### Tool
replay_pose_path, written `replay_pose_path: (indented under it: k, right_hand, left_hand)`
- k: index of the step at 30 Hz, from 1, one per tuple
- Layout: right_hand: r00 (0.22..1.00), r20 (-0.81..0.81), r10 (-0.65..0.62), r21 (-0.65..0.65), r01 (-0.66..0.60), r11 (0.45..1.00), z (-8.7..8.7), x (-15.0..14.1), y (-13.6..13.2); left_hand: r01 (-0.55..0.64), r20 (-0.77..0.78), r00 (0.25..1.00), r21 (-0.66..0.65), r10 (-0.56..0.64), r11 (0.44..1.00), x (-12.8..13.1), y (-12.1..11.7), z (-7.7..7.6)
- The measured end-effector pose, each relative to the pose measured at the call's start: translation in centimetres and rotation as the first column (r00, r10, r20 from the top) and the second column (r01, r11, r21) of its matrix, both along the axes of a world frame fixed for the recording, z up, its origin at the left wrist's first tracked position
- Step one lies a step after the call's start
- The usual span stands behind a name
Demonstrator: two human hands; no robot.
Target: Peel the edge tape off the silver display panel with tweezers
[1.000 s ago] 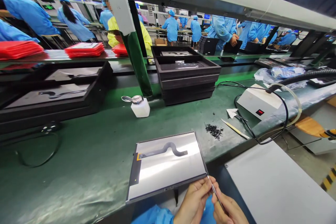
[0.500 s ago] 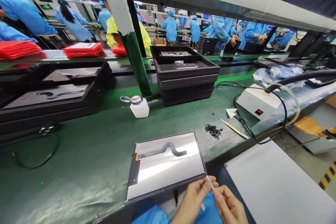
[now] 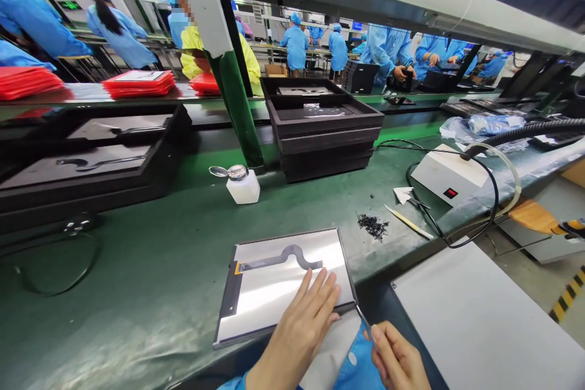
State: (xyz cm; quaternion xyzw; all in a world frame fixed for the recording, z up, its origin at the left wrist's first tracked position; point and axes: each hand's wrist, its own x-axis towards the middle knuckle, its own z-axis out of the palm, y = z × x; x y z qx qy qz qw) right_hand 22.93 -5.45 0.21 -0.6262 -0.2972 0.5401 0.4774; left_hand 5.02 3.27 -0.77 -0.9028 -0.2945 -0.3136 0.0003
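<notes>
An LCD screen panel [image 3: 260, 301] lies silver back up at the bench's front edge. A dark flex cable [image 3: 292, 251] curves over its back from an orange-edged connector at the left. My left hand [image 3: 304, 326] rests flat on the panel's lower right part, fingers stretched out and holding nothing. Closed round slim metal tweezers [image 3: 364, 319], my right hand [image 3: 397, 353] is just off the panel's lower right corner. The tips of the tweezers meet that corner; whether they grip anything there is too small to tell.
A pile of black scraps [image 3: 372, 226] and a pale pointed stick [image 3: 408, 222] lie right of the panel. Behind stand a white dispenser bottle [image 3: 244, 187], stacked black trays [image 3: 326, 140] and a white box with a hose [image 3: 450, 177]. Co-workers sit and stand beyond.
My left hand has left the tweezers and moved up and left onto the panel's back, its fingers now spread. The tweezers stay in my right hand at the corner.
</notes>
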Motion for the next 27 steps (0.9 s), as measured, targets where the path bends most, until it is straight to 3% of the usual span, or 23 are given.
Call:
replay_pose_path:
  k: [4, 12, 19, 27]
  right_hand:
    - [0.993, -0.116, 0.014, -0.058, -0.021, 0.998, 0.0, 0.3, 0.3]
    - [0.97, -0.23, 0.081, -0.066, -0.098, 0.993, -2.5, 1.2, 0.6]
    - [0.961, -0.265, 0.08, -0.096, -0.109, 0.989, -1.0, 1.3, 0.6]
    - [0.954, -0.28, 0.107, -0.078, -0.134, 0.988, -0.9, 1.2, 0.8]
  left_hand:
    - [0.01, 0.02, 1.0, -0.001, -0.01, 1.0, -0.1, -0.3, -0.2]
    - [0.011, 0.005, 1.0, 0.007, -0.011, 1.0, 0.0, -0.2, -0.1]
    - [-0.006, -0.01, 1.0, 0.005, 0.006, 1.0, 0.0, -0.3, -0.3]
    - [-0.011, -0.026, 1.0, 0.003, 0.011, 1.0, 0.1, -0.4, -0.2]
